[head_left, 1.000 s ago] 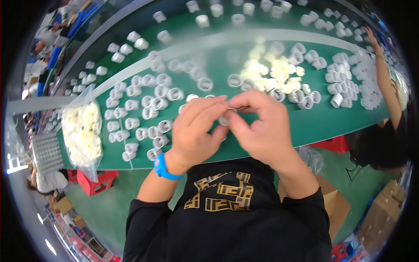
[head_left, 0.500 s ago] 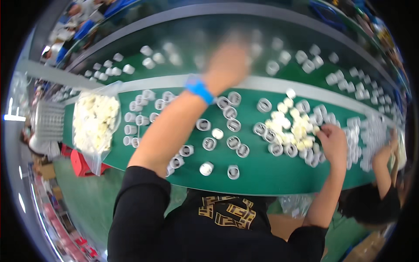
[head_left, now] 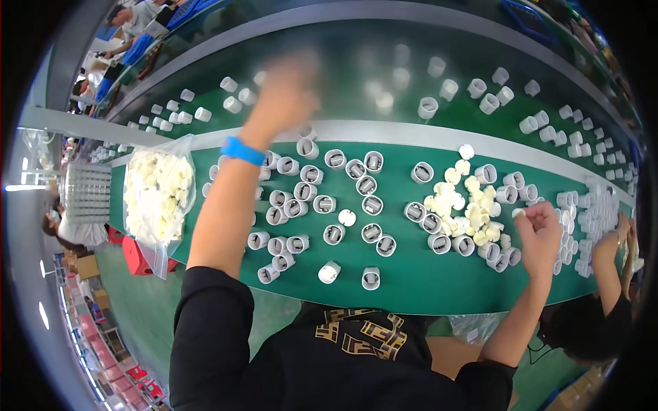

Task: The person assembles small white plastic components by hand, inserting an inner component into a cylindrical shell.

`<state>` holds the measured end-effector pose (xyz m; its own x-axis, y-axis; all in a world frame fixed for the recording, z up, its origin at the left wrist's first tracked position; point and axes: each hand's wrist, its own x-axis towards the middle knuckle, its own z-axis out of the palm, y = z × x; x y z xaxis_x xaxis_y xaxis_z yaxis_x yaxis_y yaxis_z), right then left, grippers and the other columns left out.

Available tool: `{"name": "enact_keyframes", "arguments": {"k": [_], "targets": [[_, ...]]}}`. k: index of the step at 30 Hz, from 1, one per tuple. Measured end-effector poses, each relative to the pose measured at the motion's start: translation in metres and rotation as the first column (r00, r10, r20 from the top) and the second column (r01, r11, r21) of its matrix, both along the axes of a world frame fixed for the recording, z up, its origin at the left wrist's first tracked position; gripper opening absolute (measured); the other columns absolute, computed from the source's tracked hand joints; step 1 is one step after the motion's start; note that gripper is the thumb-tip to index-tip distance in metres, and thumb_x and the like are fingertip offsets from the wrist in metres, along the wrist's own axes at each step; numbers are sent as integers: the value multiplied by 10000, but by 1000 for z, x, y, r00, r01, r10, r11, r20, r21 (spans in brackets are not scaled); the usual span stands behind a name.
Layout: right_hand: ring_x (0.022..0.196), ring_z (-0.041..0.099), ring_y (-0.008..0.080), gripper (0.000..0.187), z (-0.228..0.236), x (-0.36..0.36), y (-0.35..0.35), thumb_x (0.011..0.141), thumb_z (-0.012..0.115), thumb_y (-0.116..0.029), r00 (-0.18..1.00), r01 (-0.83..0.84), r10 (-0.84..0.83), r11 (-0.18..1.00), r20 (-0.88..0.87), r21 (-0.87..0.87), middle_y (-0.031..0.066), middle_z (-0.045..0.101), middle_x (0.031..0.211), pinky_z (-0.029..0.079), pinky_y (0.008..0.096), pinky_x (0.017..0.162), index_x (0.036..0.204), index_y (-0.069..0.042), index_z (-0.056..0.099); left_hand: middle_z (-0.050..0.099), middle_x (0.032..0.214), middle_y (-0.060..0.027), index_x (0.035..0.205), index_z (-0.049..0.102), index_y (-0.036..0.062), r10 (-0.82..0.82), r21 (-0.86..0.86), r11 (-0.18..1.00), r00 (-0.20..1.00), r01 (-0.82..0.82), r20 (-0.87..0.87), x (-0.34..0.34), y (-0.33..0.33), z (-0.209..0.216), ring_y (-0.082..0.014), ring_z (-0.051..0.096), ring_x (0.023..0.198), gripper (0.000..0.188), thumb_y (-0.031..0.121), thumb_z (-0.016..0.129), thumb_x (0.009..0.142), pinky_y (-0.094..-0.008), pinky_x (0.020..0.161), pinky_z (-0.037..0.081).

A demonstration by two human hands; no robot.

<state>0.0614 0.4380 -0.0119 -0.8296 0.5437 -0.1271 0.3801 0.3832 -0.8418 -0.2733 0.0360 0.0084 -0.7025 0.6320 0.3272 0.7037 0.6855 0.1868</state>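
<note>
My left hand (head_left: 286, 92), smeared by motion, is over the far dark belt (head_left: 343, 58), close to several white cups (head_left: 232, 104); what its fingers hold cannot be made out. At the right, my right hand (head_left: 539, 236) pinches a small cream cap (head_left: 518, 213) between thumb and fingers. Left of that hand lies a loose pile of cream caps (head_left: 473, 212) on the green table (head_left: 411, 291). Open white cups (head_left: 372, 205) with grey metal-looking parts inside stand around the pile and across the middle. One cup (head_left: 329, 272) near the front has a cap in its mouth.
A clear plastic bag (head_left: 159, 198) full of cream caps lies at the left, beside a grey basket (head_left: 87, 192). A pale rail (head_left: 411, 130) divides the table from the belt. Another person's hand (head_left: 606, 246) is at clustered cups (head_left: 596, 212) on the far right. Red stools (head_left: 137, 257) stand below left.
My left hand has swept left along the belt. My right hand has moved slightly right, away from the pile, and a cap now shows in its fingers.
</note>
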Motion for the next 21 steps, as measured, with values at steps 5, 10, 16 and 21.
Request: {"name": "enact_keyframes", "arguments": {"k": [5,10,16,21], "targets": [[800,678,120,124,25,0,-28,992,639,-93,981,22,-65,973,-183,-229,48,720,950,510,234,671,1091,-27,602,713,1174,-139,1224,707,48,43,-32,999,925,-34,378,-9,-30,-14,-323,655,1111,434,190,753,816,-420,969,512],[959,745,200,110,34,-7,-69,1061,562,-130,943,-88,-57,908,-328,-410,133,731,1103,580,272,741,1121,-39,563,703,1033,-94,1172,667,46,94,110,981,892,-158,442,26,-5,15,-221,655,883,384,138,732,805,-353,813,525],[1051,685,198,104,62,-21,-141,1006,588,2,853,-371,66,773,-517,-514,148,673,1180,551,321,916,1094,-33,548,650,1127,-78,1167,655,19,-338,486,872,792,60,508,156,27,44,-157,659,1056,362,-15,716,811,-305,922,554],[1084,690,201,425,76,-14,-177,842,765,66,710,-460,427,883,-560,89,114,715,1196,533,329,972,1246,3,649,706,1072,-89,1185,666,33,-481,702,711,702,-40,526,223,33,38,-197,702,973,429,26,768,769,-323,872,565]]}}
